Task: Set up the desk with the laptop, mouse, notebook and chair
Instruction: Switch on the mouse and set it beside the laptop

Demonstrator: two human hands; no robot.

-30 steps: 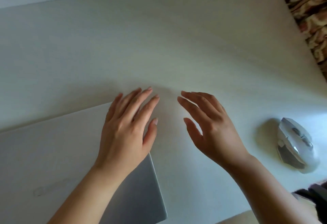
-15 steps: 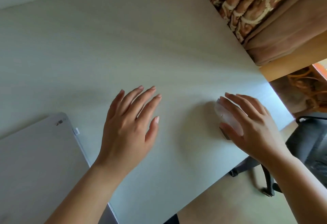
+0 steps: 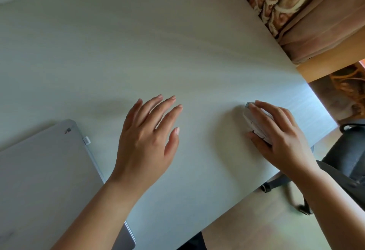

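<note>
Fingers of the right hand (image 3: 280,131) are curling over the mouse (image 3: 254,123) near the desk's (image 3: 177,42) right edge; light, smooth, probably best pinched at its sides, while the left hand (image 3: 146,137) is hovering relaxed, holding nothing

Mouse (image 3: 254,124) mostly under r. hand (image 3: 280,137)

I see bare desk (image 3: 158,42) ahead & between my hands, free to sweep. Closed laptop (image 3: 43,170) blocks near left; mouse (image 3: 254,125) sits near the right edge, chair (image 3: 343,154) just past it.
</note>
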